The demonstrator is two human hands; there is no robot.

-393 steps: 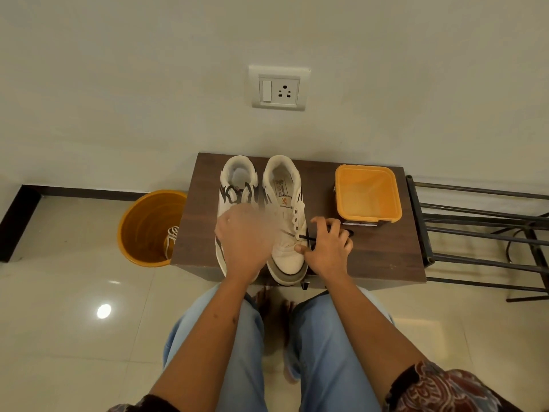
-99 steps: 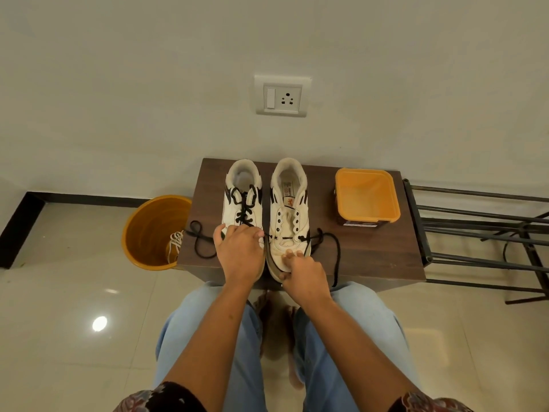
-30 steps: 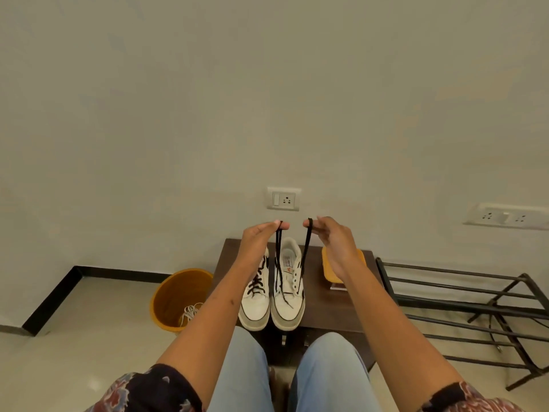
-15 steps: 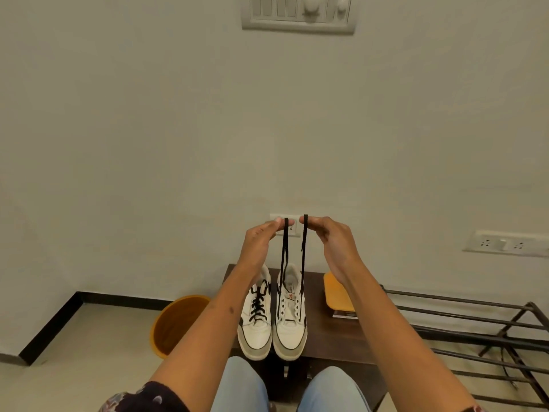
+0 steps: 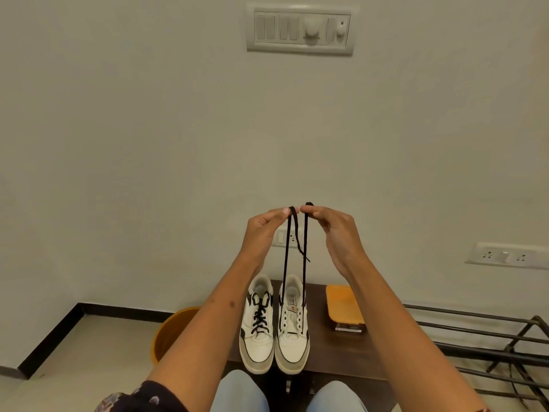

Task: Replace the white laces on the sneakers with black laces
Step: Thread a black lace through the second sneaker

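Two sneakers [image 5: 274,325] on dark table [image 5: 341,355] by wall; both hands' fingers [image 5: 280,212] pinching black lace [image 5: 304,263] ends.

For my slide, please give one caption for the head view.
Both hands, left and right, pinch the black lace ends above the right sneaker.

No text, label or number can be read anywhere.
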